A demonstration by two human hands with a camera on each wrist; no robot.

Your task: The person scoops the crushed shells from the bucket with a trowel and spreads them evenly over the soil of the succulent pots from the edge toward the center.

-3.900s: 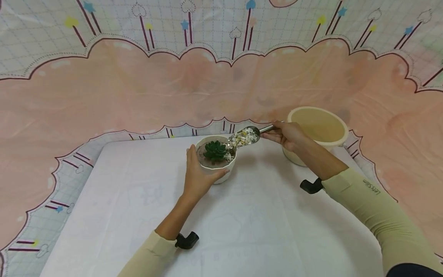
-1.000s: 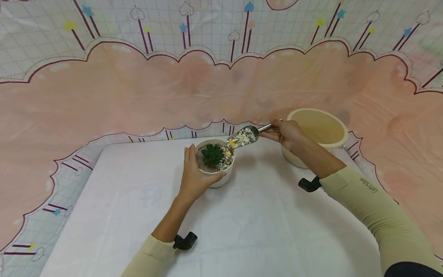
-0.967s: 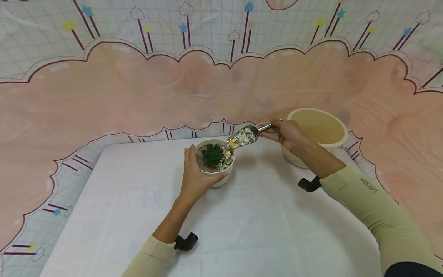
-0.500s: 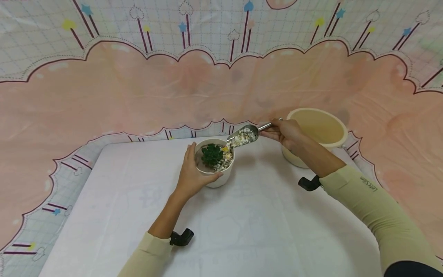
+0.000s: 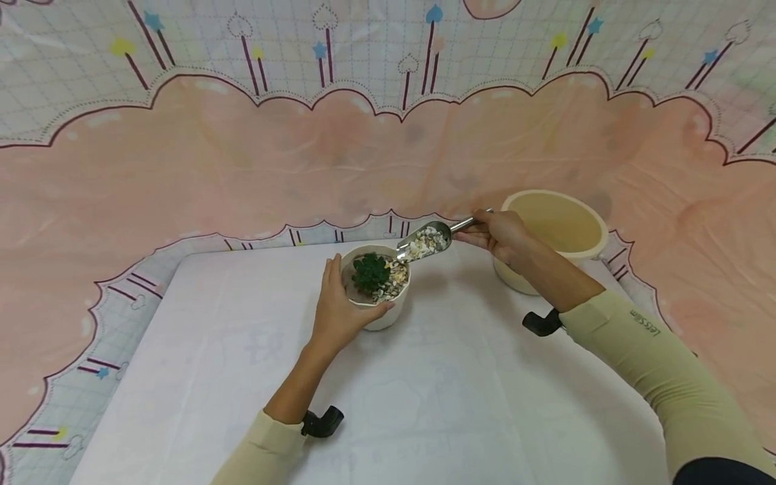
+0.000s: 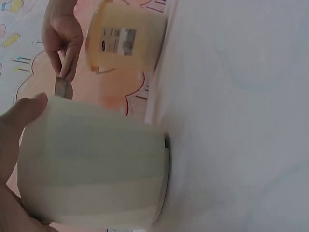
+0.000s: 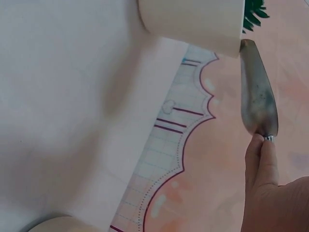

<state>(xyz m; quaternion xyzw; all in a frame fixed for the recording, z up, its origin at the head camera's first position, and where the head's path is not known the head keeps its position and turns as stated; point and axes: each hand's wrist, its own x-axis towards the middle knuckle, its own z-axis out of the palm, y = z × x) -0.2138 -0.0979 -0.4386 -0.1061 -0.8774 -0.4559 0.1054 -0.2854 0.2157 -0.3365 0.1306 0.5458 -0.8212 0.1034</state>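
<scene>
A white plant pot stands on the white-covered table with a green succulent in it. Pale and yellow pebbles lie on the pot's right side; its left side shows a grey surface. My left hand grips the pot from the left, thumb at the front, as the left wrist view also shows. My right hand holds a metal scoop by its handle. The scoop still carries pebbles, and its tip meets the pot's right rim, tilted down toward the plant.
Behind my right forearm stands a cream bucket, with a label on its side in the left wrist view. The table cover stretches forward to a patterned peach cloth behind it.
Since the earliest frame, pebbles have spread over the pot's right side and the scoop's load has shrunk. Over the last second, a yellow pebble has left the scoop's tip. Both hands keep their holds.
</scene>
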